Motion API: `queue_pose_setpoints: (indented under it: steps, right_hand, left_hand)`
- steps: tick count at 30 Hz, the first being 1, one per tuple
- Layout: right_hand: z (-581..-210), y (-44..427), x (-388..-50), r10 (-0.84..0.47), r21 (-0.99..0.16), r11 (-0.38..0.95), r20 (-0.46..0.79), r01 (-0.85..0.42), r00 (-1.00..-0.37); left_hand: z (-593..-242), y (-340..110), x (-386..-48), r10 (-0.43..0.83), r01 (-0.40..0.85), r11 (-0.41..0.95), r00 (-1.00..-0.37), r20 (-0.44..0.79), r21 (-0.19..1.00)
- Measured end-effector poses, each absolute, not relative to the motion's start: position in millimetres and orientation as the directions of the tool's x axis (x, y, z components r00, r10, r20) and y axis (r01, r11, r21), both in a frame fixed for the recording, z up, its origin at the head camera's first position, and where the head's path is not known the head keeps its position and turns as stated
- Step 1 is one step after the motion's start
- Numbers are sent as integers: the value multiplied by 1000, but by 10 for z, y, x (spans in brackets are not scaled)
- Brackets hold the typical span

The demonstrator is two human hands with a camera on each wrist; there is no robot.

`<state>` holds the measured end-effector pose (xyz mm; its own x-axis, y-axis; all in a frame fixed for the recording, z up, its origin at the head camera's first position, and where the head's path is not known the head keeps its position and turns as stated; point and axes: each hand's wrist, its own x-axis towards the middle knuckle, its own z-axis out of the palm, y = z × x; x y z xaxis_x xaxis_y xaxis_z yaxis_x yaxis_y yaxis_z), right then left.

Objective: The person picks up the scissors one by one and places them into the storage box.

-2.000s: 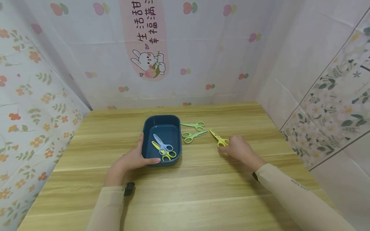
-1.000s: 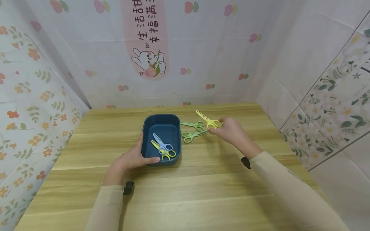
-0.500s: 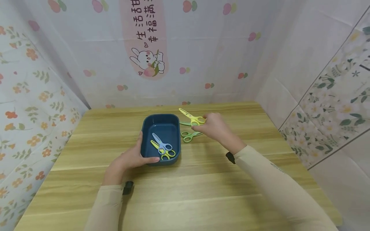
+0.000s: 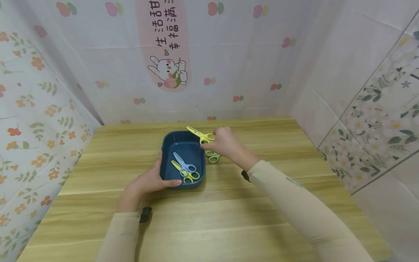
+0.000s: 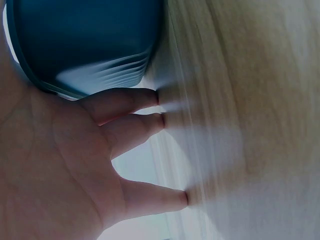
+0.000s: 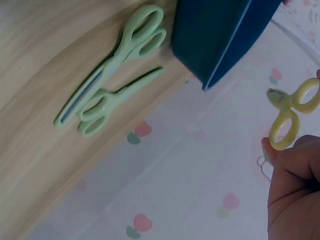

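Observation:
My right hand [image 4: 226, 143] pinches yellow scissors [image 4: 195, 132] by the handle loops. Their blades point left over the far right edge of a dark blue container [image 4: 188, 148]. Around the container's near left corner lies my left hand [image 4: 148, 180], thumb along the near rim. In the left wrist view its visible fingers [image 5: 135, 97] are straight, tips on the table. Inside the container, blue scissors [image 4: 179, 159] lie across another yellow pair [image 4: 175, 165]. Two green scissors lie on the table right of it; the right wrist view shows the larger [image 6: 107, 70] and the smaller-looking pair [image 6: 115, 100].
The wood-grain table [image 4: 209, 222] carries all of this. Printed curtains hang behind it [image 4: 229, 65] and on the left [image 4: 39, 116]; a floral sheet [image 4: 370, 127] closes the right side. In the head view the right hand partly covers the green scissors.
My right hand has picked up the yellow scissors from the table and carried them left, over the green pairs, to the container's far right edge. My left hand and the container have stayed put.

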<state>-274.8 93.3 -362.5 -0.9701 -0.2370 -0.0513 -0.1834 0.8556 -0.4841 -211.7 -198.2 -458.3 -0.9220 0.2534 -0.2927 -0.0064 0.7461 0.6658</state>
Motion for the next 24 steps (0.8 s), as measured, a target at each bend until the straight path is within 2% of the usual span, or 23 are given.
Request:
queue_pose_setpoints:
  steps: [9,20,24]
  right_hand:
    - [-3875,706,-2775,-308,-495,831,-30,-253,-951]
    - [-4113,503,-2787,-322,-423,876,-151,-233,-935]
    - [-4179,460,-2790,-326,-383,890,-159,-246,-932]
  left_hand:
    - [-4565,-1965,-2129,250,-5,748,-924,-288,664]
    - [-4540,-1946,-2085,245,-32,746,-916,-319,665]
    - [-4548,-1948,-2087,234,-39,754,-917,-324,655]
